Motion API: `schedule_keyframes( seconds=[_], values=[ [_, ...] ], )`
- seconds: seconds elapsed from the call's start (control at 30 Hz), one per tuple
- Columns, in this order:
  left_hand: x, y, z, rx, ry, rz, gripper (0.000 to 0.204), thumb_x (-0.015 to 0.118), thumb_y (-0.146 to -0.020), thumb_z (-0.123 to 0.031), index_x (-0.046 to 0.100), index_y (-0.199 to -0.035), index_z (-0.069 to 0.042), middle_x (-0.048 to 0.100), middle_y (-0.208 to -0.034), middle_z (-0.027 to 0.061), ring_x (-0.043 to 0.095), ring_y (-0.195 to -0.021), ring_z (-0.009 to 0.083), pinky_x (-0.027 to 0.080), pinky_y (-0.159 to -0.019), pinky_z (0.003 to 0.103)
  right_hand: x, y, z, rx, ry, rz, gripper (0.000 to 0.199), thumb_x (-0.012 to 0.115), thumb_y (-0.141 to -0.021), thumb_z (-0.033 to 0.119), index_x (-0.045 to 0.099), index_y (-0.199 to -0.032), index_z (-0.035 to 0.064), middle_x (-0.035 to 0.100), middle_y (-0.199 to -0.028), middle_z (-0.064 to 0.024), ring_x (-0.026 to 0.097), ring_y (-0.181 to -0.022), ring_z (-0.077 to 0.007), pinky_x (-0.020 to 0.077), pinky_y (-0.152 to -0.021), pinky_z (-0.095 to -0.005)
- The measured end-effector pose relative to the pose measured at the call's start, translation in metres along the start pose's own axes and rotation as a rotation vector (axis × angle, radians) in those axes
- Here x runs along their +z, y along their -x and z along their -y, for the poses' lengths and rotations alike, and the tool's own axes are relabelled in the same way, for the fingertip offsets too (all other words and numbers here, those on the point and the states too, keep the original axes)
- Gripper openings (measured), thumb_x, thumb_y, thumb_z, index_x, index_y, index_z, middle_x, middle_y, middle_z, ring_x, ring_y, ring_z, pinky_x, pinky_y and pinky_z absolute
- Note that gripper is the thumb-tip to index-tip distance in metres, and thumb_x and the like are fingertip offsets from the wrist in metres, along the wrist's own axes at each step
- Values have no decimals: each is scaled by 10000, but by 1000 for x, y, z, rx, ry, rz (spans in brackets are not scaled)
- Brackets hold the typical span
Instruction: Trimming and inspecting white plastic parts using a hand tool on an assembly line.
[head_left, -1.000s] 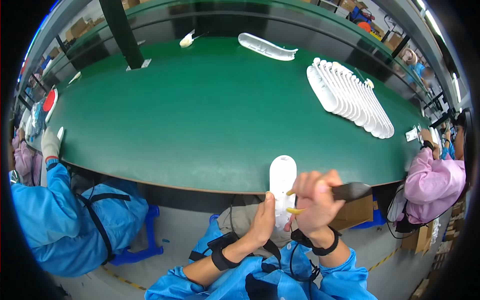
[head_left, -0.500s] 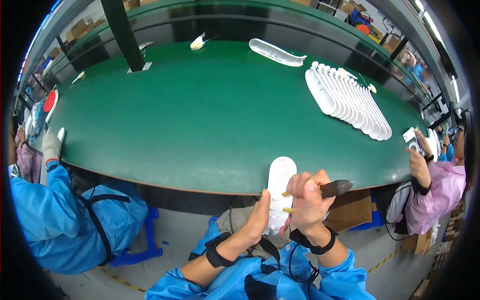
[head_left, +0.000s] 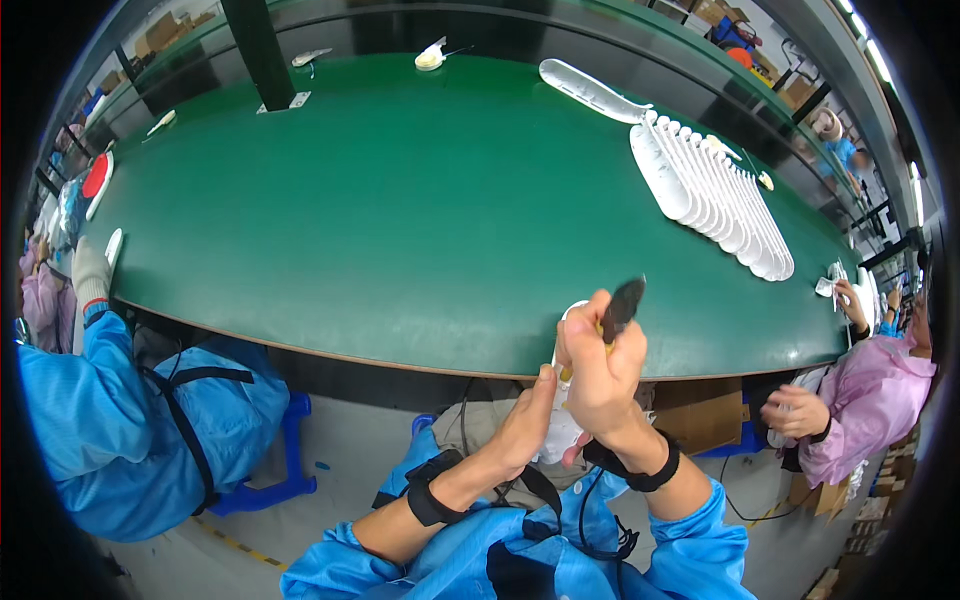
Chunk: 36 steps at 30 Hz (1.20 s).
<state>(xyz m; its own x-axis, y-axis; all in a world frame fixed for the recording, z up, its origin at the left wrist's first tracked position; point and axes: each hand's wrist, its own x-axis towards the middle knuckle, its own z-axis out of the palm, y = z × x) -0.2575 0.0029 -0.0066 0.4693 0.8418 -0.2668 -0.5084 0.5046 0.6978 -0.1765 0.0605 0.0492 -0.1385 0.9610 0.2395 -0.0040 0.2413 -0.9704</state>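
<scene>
An elongated white plastic shell [head_left: 557,442] lies in my left hand [head_left: 520,428], in front of the table's near edge, with its far end over the tabletop. My left fingers grip it from the left side. Closed in a fist over the shell, my right hand [head_left: 605,375] grips a pliers-like tool [head_left: 625,305] with a dark, pointed end and yellow handle parts. The dark end sticks up and away from the fist. My right hand hides much of the shell's far part and the tool's middle.
A row of nested white shells [head_left: 710,200] stands at the right of the green table [head_left: 400,210]; a single shell [head_left: 590,92] lies behind. Small cream-coloured parts [head_left: 430,60] lie at the back. Co-workers sit at the left [head_left: 150,410] and right [head_left: 870,390]. A cardboard box [head_left: 697,415] sits below the edge.
My right fist has turned, so the tool's dark end swung from pointing right to pointing up and away. The right hand now covers more of the shell. The right co-worker's near hand has lowered.
</scene>
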Motion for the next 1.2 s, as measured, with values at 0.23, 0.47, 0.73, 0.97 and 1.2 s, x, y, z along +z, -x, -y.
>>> schedule_keyframes(
  seconds=[0.23,0.47,0.73,0.97,1.2],
  values=[
    [8,3,-3,-6,41,-31,631,116,-912,-539,455,-992,-14,534,-613,92,528,-454,171,437,-394,258,16,-24,7,122,224,-82,145,477,-801,67,437,-676,6,406,-504,-30,389,-455,-92,309,-419,-281],
    [11,10,-15,-123,136,-53,671,108,-897,-570,502,-877,-27,529,-614,75,509,-435,143,433,-391,258,5,-16,16,-108,-191,-86,196,463,-862,115,404,-684,59,374,-538,28,330,-470,-53,277,-428,-229],
    [4,10,-12,-104,58,-25,614,103,-908,-544,455,-982,-47,536,-620,83,532,-451,171,448,-400,266,-6,10,10,-304,-401,65,228,450,-855,81,319,-670,61,310,-526,14,277,-489,-77,243,-445,-253],
    [1,9,-13,-70,4,-16,605,102,-911,-538,456,-960,-50,535,-609,80,535,-450,162,445,-396,258,-3,4,8,-161,-254,166,216,471,-857,95,365,-675,49,343,-566,6,320,-521,-93,260,-468,-253],
    [1,12,-12,-78,-52,-51,614,106,-912,-534,466,-949,-38,538,-605,73,526,-433,151,428,-393,252,-5,2,13,-49,-120,162,209,482,-844,109,381,-677,36,389,-568,-6,335,-505,-100,272,-449,-264]
  ],
)
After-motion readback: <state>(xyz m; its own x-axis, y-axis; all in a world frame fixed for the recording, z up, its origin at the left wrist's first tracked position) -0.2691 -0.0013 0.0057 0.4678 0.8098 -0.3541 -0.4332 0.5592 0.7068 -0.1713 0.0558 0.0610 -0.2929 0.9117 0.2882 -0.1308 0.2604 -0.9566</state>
